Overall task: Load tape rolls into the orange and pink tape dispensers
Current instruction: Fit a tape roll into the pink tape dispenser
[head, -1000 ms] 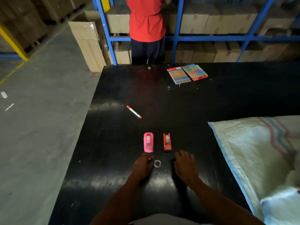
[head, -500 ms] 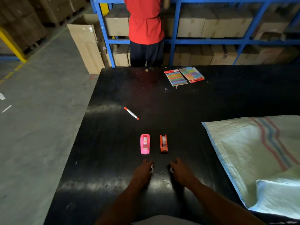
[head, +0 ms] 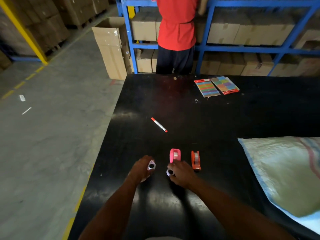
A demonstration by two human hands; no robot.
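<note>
A pink tape dispenser [head: 175,155] and an orange tape dispenser [head: 195,159] stand side by side on the black table [head: 199,118], each with a pale roll showing in it. My left hand [head: 141,168] is closed around a small tape roll [head: 151,165], left of the pink dispenser. My right hand [head: 180,172] holds a second small tape roll [head: 169,172] just in front of the pink dispenser's near end, its fingers touching or nearly touching that dispenser.
A red-capped marker [head: 159,125] lies farther back on the table. Two coloured card packs [head: 216,86] lie near the far edge. A woven sack [head: 284,170] covers the right side. A person in a red shirt [head: 176,32] stands at blue shelving beyond the table.
Both hands have lifted off the table, each now gripping a small tape roll. The view has shifted, so the dispensers sit more to the right, close to my right hand.
</note>
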